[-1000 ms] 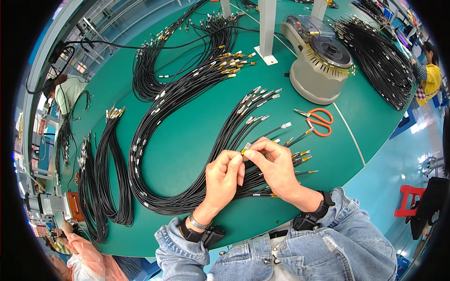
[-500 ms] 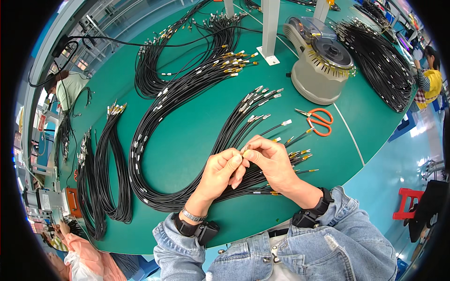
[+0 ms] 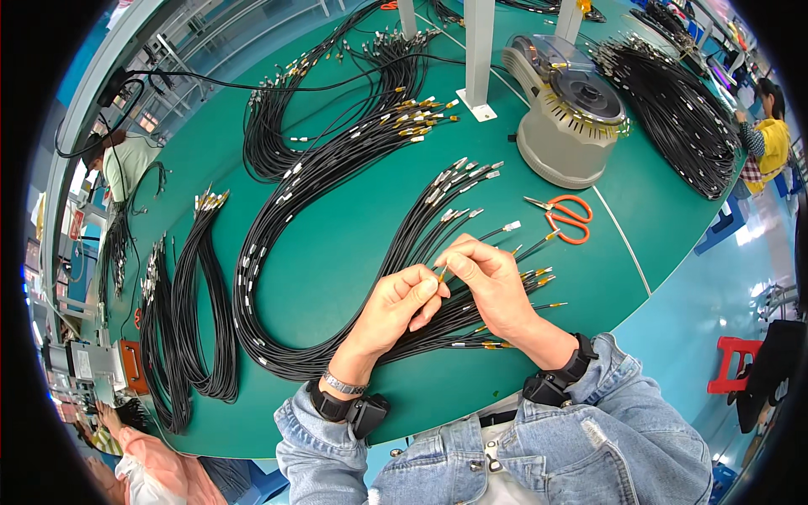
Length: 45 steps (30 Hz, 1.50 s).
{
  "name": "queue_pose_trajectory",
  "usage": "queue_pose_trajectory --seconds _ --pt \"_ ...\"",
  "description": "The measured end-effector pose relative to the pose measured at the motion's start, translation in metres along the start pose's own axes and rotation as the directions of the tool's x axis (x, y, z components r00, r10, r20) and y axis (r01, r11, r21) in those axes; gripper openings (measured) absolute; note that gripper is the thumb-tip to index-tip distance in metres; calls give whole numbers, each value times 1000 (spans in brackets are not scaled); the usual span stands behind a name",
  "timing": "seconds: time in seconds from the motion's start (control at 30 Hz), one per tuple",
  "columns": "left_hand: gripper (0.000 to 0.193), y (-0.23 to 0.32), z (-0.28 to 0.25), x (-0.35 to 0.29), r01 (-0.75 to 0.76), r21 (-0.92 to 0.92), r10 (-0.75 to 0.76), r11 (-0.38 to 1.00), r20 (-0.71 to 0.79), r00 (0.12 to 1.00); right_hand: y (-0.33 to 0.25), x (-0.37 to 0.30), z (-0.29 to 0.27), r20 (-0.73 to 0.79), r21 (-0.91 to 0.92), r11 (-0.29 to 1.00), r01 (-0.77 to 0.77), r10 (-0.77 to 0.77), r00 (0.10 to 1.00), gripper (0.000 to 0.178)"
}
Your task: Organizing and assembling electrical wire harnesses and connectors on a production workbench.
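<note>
Over the near part of the table my left hand (image 3: 399, 305) is closed in a pinch on a cable end (image 3: 443, 274) that shows a small yellow band. My right hand (image 3: 490, 284) pinches at the tip of the same cable end, its thumb and forefinger touching it from the right. Fingers hide most of that piece. Beneath both hands runs a long curved bundle of black cables (image 3: 249, 278), dotted with white tags. Its near ends fan out to the right, some with yellow bands (image 3: 543, 281) and others with pale connectors (image 3: 512, 226).
Orange-handled scissors (image 3: 569, 220) lie right of the cable ends. Beyond them stands a round grey tape dispenser (image 3: 562, 141), beside a metal post (image 3: 478, 67). More black cable bundles lie left (image 3: 200, 303) and far right (image 3: 673, 126). Other people work around the green table (image 3: 337, 236).
My fingertips have parted slightly, and the yellow-banded cable end now shows between them. Both hands stay in nearly the same place. The view has shifted a little.
</note>
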<state>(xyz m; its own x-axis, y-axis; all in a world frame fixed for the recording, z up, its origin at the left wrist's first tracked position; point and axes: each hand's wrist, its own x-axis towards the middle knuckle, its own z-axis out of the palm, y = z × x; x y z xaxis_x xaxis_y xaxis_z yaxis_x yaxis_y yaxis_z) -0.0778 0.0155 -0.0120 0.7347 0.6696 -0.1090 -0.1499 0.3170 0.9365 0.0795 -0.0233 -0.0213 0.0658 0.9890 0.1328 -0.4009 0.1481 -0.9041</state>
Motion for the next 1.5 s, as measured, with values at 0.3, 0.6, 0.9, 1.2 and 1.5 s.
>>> queue_pose_trajectory --seconds 0.3,0.6,0.9,1.2,1.5 --pt "9 0 31 0 -85 427 232 900 -306 923 -8 -4 -8 -1 -32 999 5 -5 1000 14" --pt "13 -2 33 15 -183 931 478 317 10 879 -92 8 -96 -249 -530 846 63 -226 942 17" --pt "18 11 22 33 -71 988 562 137 -18 827 -170 68 -217 -464 -803 548 -234 -328 823 23" --pt "14 -7 9 42 -41 974 431 223 -61 900 -179 83 -220 -366 -562 818 -124 -111 924 19" --pt "12 10 26 41 -49 820 423 570 -242 873 -133 28 -107 -147 -59 992 113 -121 982 15"
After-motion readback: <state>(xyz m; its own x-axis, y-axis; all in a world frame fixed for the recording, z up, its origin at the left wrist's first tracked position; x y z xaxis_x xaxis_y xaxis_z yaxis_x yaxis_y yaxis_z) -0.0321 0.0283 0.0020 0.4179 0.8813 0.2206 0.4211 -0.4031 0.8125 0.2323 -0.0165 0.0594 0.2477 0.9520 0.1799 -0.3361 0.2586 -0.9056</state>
